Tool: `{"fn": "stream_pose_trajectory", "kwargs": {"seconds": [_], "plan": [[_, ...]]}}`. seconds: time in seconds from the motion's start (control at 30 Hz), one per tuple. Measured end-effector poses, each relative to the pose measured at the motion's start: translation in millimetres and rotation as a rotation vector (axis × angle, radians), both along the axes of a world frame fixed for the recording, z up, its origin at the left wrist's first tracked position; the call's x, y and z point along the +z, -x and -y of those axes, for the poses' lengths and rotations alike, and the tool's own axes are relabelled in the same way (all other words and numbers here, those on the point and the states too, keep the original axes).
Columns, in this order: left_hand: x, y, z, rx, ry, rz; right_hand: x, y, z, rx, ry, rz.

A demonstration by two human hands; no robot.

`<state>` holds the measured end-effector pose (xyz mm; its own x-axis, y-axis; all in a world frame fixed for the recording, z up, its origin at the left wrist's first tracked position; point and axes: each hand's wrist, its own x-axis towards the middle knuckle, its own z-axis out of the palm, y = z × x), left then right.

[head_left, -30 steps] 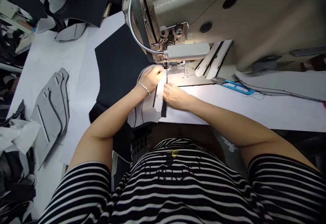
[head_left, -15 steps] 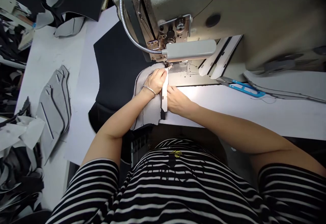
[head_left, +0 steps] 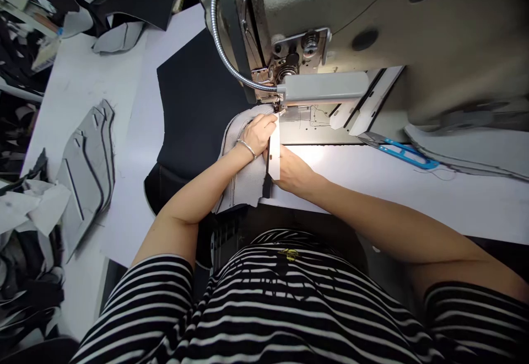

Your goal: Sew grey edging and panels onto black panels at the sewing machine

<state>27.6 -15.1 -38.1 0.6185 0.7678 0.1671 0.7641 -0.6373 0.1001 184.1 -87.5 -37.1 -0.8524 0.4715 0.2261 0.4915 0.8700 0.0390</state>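
Observation:
My left hand (head_left: pixel 259 134), with a bracelet at the wrist, presses its bent, closed fingers on the grey fabric panel (head_left: pixel 250 183) beside the needle area. Its fingertips touch the top of a narrow white strip (head_left: pixel 274 157), which lies along the panel's right edge over a dark band. My right hand (head_left: pixel 296 171) grips the strip and panel edge from the right; its fingers are partly hidden under the strip. Just beyond my left fingertips is the sewing machine's presser foot (head_left: pixel 276 106). A large black piece (head_left: pixel 185 105) extends out to the left from under the grey panel.
The sewing machine (head_left: pixel 372 16) with its lamp (head_left: pixel 326 87) overhangs the work. Right of it lie white strips (head_left: pixel 376 102), blue-handled thread snips (head_left: pixel 407 153) and a grey piece (head_left: pixel 475 146). Stacked grey panels (head_left: pixel 88 160) and scraps (head_left: pixel 41 204) are on the left.
The camera view has shifted slightly, moving the machine right and down in the picture. My right fingers have slid further left under the white strip, whose face now shows wider.

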Motion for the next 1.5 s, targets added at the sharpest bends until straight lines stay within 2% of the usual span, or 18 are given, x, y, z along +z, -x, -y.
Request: {"fn": "stream_pose_trajectory", "kwargs": {"seconds": [0.13,0.33,0.53,0.87,1.17,1.5], "plan": [[-3.6,0.2,1.2,-0.046,-0.092,-0.008,-3.9,1.3,0.4,-0.001,-0.084,-0.016],[-0.6,-3.5,5.5,0.003,-0.082,-0.029,-6.2,1.3,1.0,0.005,-0.169,-0.001],[0.6,-2.3,6.2,0.009,-0.018,-0.019,-7.4,1.4,0.5,0.005,-0.157,-0.008],[1.1,-1.8,4.5,-0.033,-0.073,-0.082,-7.1,1.9,0.9,0.004,-0.119,-0.003],[-4.3,-3.5,5.0,0.022,-0.076,-0.053,-2.4,1.8,0.7,0.0,-0.096,0.027],[5.0,-3.7,-1.6,-0.067,-0.056,-0.141,0.0,2.0,2.8,-0.043,-0.117,0.044]]}}
